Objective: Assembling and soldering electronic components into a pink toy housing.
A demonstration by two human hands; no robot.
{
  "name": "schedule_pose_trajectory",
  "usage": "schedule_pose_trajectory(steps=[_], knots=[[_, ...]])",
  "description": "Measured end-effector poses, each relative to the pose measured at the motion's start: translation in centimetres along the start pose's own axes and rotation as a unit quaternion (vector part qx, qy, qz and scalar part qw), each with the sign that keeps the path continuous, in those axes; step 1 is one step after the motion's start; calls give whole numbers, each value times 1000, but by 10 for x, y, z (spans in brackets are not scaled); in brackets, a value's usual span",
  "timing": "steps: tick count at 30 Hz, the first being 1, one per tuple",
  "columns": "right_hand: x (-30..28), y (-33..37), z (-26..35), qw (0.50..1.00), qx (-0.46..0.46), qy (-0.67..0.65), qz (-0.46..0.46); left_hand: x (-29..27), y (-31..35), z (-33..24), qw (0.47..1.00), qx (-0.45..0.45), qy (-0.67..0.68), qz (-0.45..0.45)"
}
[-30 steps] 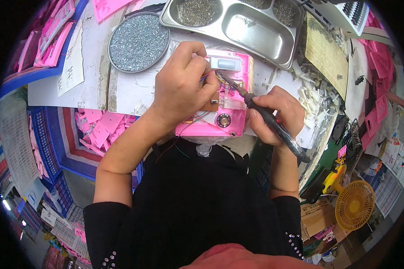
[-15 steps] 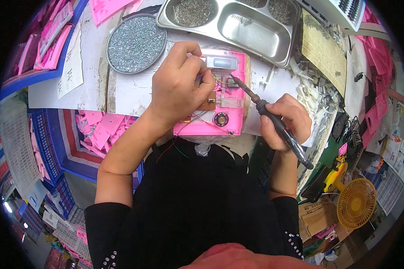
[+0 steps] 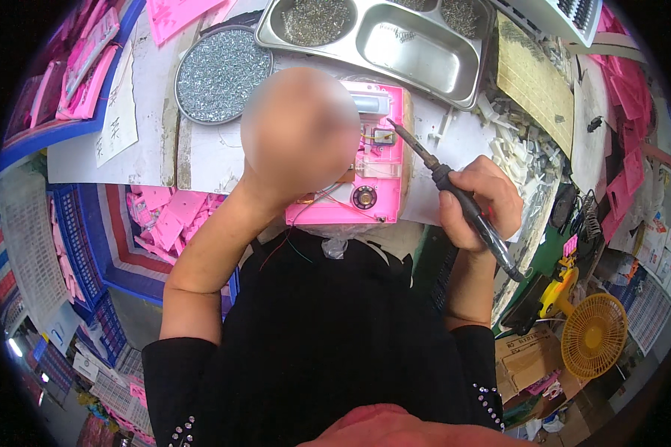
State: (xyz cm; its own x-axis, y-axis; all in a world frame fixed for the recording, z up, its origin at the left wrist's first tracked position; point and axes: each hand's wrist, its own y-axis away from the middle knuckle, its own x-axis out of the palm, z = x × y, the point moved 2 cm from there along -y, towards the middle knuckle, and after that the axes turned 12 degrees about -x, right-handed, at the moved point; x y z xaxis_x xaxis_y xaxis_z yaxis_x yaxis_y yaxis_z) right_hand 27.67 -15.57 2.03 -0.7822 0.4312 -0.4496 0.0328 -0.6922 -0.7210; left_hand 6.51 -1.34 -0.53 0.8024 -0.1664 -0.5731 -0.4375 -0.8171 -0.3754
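My right hand [image 3: 486, 203] grips a soldering iron [image 3: 455, 183] by its dark handle, the tip pointing up and left over the right side of an open pink plastic housing [image 3: 328, 216]. A blur covers my left hand [image 3: 302, 138] over the housing's left part, hiding its fingers and anything in them. Close to the iron's tip are a grey-white box-shaped part [image 3: 371, 104] and a small metal component [image 3: 384, 136] with wires. Toward the near edge sits a round black speaker [image 3: 364, 197]. Thin red and green wires [image 3: 297, 249] hang over the near edge.
Beyond the housing are a round dish of small metal pins [image 3: 224, 74] and a steel compartment tray [image 3: 417, 56] with springs. White plastic parts [image 3: 522, 160] lie at right. Pink pieces [image 3: 173, 216] fill a bin at left. A yellow fan [image 3: 593, 337] stands lower right.
The soldering iron and my right hand have shifted slightly right, its tip drawing away from the wires. My left hand, earlier pinched near the wires, is now blurred; more of the metal component shows.
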Motion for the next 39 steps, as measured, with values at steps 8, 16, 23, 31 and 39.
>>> schedule_pose_trajectory(steps=[8,16,23,31,39], knots=[[-18,6,4,998,30,14,-46,14,12,-27,975,61,-32,212],[-26,24,5,996,57,15,-62,13,-1,-13,943,20,75,324],[-19,17,4,998,41,21,-47,13,4,-16,946,53,41,318],[-5,28,9,971,206,-36,-118,9,3,-10,927,-86,135,339],[54,-1,9,980,192,-35,-31,6,0,-14,914,-154,151,344]])
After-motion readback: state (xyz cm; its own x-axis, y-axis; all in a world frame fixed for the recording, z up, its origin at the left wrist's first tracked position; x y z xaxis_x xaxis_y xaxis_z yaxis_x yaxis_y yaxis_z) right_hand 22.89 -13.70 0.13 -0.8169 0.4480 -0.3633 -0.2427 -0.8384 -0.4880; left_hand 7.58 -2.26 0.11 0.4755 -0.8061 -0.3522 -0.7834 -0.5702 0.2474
